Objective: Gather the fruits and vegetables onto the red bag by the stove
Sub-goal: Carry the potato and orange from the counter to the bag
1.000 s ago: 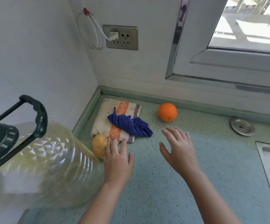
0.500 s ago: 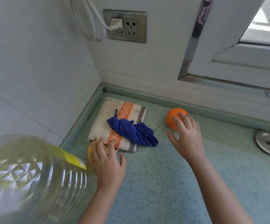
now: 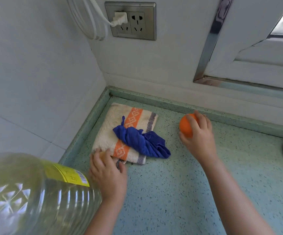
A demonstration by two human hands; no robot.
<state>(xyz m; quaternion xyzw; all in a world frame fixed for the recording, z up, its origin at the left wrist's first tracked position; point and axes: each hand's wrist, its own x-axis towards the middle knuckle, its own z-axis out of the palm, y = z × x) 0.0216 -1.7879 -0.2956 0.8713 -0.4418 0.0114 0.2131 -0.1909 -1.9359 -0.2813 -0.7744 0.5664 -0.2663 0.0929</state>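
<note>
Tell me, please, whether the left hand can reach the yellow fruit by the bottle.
Probably yes: the left hand covers the yellow fruit, fingers curled over it; the bottle sits beside, not between.

Open counter (image 3: pixel 171 192) at centre; oil jug (image 3: pixel 32 197) hard on the left, towel (image 3: pixel 108 131) in the corner.

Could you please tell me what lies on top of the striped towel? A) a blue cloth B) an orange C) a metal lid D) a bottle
A: the crumpled blue cloth lies across the towel; the orange is apart from it, gripped by the right hand.
</note>
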